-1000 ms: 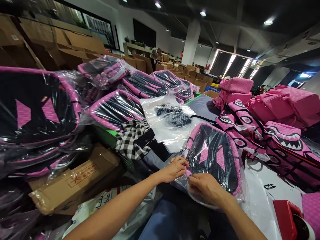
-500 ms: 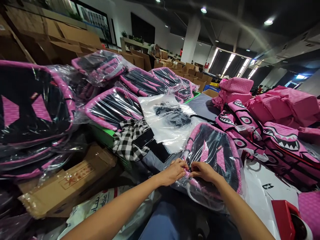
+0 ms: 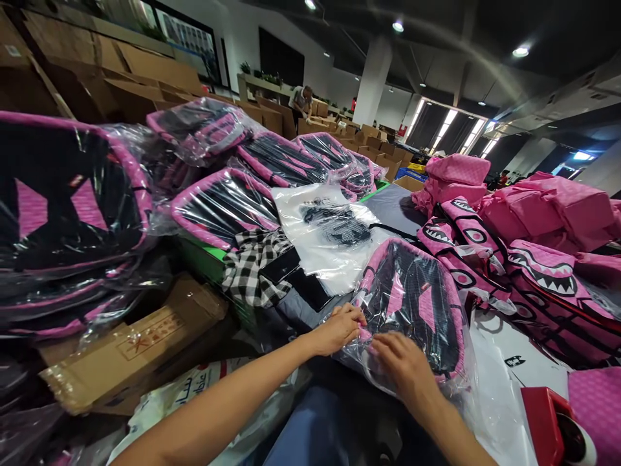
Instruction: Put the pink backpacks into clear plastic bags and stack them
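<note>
A black backpack [image 3: 414, 301] with pink edging, wrapped in a clear plastic bag [image 3: 361, 366], lies on the table in front of me. My left hand [image 3: 342, 329] is closed at the near left corner of the wrapping, its fingers pinching the plastic film against the pink edge. Just right of it, my right hand [image 3: 402, 362] rests over the near edge of the bag, fingers stretched out and lightly blurred; its thumb is hidden. Beyond the left hand lie a black flat item [image 3: 310, 289] and a black-and-white checked cloth [image 3: 255, 268].
More wrapped backpacks [image 3: 72, 200] are piled at left and behind. A white plastic sheet [image 3: 330, 233] lies mid-table. Pink shark-mouth bags [image 3: 548, 278] crowd the right, near a red tape dispenser [image 3: 543, 421]. A cardboard box [image 3: 140, 349] sits lower left. Another person [image 3: 301, 103] stands far back.
My right hand has shifted down and toward me, its fingers going from a pinch to stretched out. My left hand stays at the bag's corner.
</note>
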Demonstrator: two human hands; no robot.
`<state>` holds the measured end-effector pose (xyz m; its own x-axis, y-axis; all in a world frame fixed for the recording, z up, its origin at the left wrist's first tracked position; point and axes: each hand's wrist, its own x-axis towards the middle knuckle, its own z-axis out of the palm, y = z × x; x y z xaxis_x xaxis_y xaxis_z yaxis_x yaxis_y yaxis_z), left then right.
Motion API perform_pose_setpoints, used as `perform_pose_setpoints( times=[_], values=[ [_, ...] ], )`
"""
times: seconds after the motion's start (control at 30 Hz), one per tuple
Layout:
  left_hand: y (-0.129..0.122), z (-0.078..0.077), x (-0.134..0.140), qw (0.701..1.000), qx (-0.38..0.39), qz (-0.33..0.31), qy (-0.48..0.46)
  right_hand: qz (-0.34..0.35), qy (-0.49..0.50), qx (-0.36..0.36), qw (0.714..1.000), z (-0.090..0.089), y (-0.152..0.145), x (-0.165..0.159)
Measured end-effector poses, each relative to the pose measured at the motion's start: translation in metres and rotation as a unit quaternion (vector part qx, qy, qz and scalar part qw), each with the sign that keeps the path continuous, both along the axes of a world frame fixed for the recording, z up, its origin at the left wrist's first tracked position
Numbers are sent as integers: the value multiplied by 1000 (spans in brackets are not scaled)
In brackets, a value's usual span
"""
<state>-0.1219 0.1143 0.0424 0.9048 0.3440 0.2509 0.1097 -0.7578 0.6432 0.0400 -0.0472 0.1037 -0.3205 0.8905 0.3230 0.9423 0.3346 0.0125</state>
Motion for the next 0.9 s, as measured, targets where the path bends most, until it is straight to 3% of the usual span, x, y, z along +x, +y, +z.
perform_pose_setpoints(
  times=[0.13,0.2,0.37,0.5,0.6,0.77,0.9],
  values=[
    [1,1,-2,1000,8,-3,7,-57,-79,-18,995,-40,-8,-9],
    [2,2,-3,1000,16,-6,11,-81,-85,-45,992,-49,-5,-7],
    [7,7,-2,999,36,-9,39,-42,-44,-84,995,-35,-14,1],
    [9,9,0,998,39,0,51,-29,16,-3,999,-21,-20,1],
    [10,11,2,998,39,2,56,-29,-23,34,999,-32,-10,1],
    [10,14,5,998,12,-2,61,-17,-126,5,992,-59,-3,6],
    [9,14,5,998,-37,5,44,14,-130,37,991,-39,-25,11]
  ],
)
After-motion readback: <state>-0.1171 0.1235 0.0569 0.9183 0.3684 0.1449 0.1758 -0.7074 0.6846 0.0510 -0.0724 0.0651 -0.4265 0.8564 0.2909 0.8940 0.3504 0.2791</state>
